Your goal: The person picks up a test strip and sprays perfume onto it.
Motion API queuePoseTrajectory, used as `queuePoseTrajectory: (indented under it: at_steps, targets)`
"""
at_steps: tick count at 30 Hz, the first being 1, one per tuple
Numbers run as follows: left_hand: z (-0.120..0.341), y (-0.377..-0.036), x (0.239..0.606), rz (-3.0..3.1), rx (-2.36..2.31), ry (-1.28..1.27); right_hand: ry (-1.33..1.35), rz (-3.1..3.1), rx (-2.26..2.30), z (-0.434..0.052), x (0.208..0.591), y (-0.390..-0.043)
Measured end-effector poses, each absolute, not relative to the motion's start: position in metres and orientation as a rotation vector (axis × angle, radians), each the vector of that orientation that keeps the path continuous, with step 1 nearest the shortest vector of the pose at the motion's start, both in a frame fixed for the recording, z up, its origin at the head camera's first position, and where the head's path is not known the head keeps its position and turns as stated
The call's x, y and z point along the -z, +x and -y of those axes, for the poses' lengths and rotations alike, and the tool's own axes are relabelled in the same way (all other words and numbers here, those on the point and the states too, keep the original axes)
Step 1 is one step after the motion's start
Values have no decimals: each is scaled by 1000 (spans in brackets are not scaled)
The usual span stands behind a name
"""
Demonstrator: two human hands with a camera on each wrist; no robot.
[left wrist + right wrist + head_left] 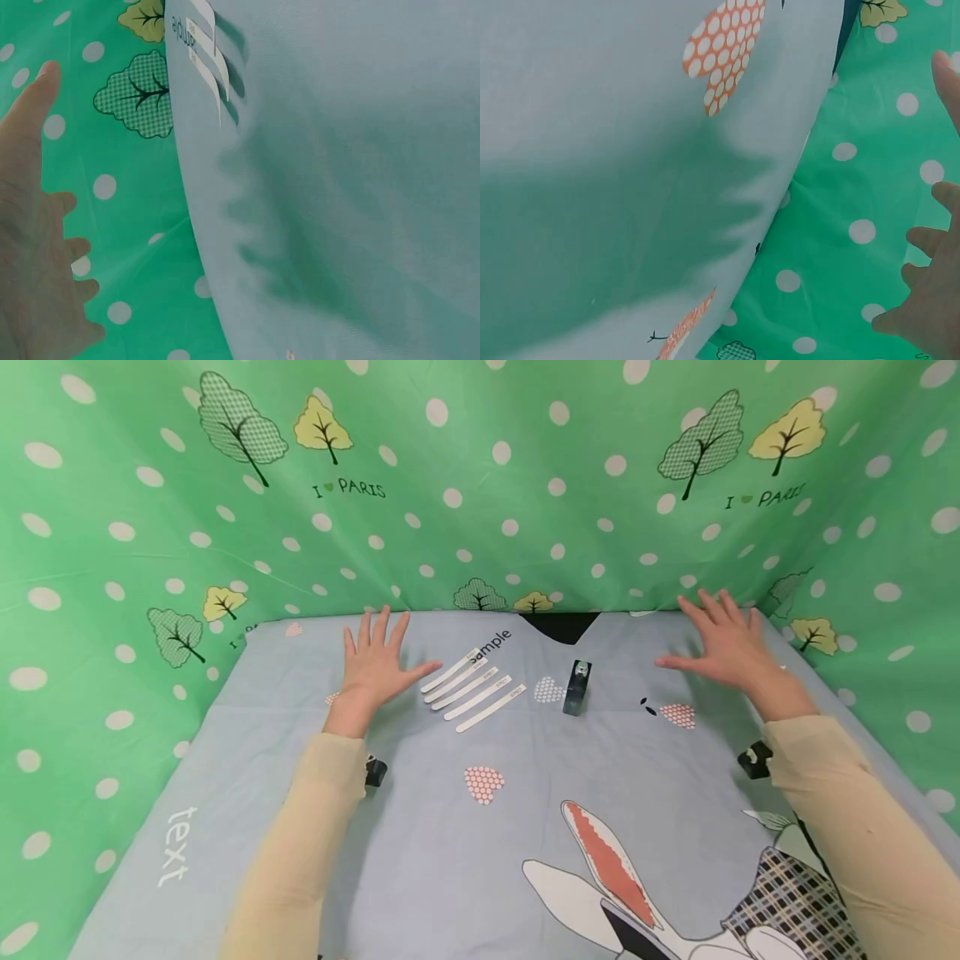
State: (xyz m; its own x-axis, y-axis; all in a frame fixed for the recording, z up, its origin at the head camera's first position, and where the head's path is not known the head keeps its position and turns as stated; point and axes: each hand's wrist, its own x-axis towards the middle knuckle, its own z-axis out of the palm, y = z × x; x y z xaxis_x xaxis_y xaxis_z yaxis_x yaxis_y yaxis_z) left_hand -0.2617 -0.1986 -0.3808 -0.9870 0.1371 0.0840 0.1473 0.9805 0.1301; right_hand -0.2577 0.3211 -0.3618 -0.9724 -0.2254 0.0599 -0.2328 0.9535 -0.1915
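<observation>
My left hand point(377, 658) hovers palm down over the blue-grey cloth point(420, 810), fingers straight and spread, holding nothing. Just right of its thumb lie several white paper strips point(472, 688) fanned side by side. A small dark bottle point(577, 687) stands upright further right, near the middle. My right hand point(722, 643) is spread the same way at the far right, empty, well apart from the bottle. In the left wrist view the left hand point(34, 225) shows at the frame's left edge and the strips point(210, 56) at the top. The right hand point(930, 285) shows in the right wrist view.
A green polka-dot curtain point(480, 485) with trees walls the table on three sides. The cloth carries a cartoon rabbit print point(675, 893) at the near right and strawberry prints point(483, 783). A black patch point(561, 624) sits at the back edge.
</observation>
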Motion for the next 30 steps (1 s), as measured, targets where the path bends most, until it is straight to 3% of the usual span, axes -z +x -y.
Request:
queuePoseTrajectory:
  at_steps: [30]
  targets:
    - [198,-253,386,3097,247,-255,480,3067,-352,-301,374,-257]
